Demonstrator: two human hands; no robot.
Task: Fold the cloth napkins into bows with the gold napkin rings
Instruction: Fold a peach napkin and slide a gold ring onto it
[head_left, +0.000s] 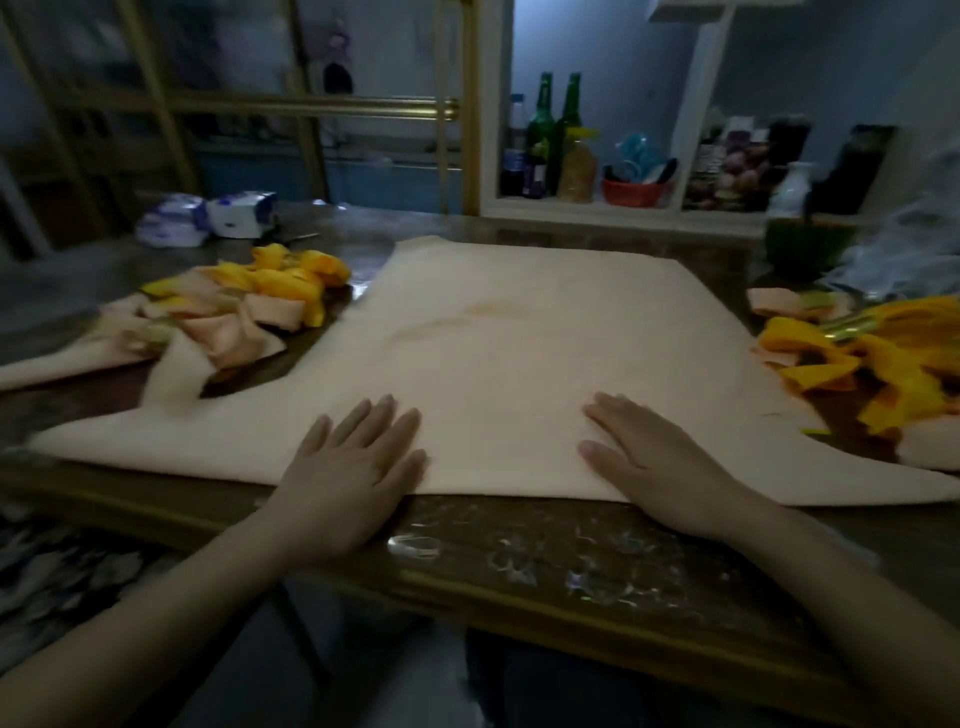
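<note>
Hands press flat: left hand (349, 467) and right hand (655, 453), fingers (387, 415) straight and spread, on a large peach square cloth napkin (519, 332) covering the dark wooden table (545, 561).

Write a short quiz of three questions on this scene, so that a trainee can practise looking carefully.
1. True or false: the left hand grips a gold ring.
2. The peach napkin under the hands is: A) spread flat on the table, B) rolled up, C) already folded into a bow.
3. Fill in the gap: on the shelf behind the table stand two tall ___ bottles.

Key
1. False. It lies flat on the napkin's near edge, as does the right hand.
2. A
3. green
</note>
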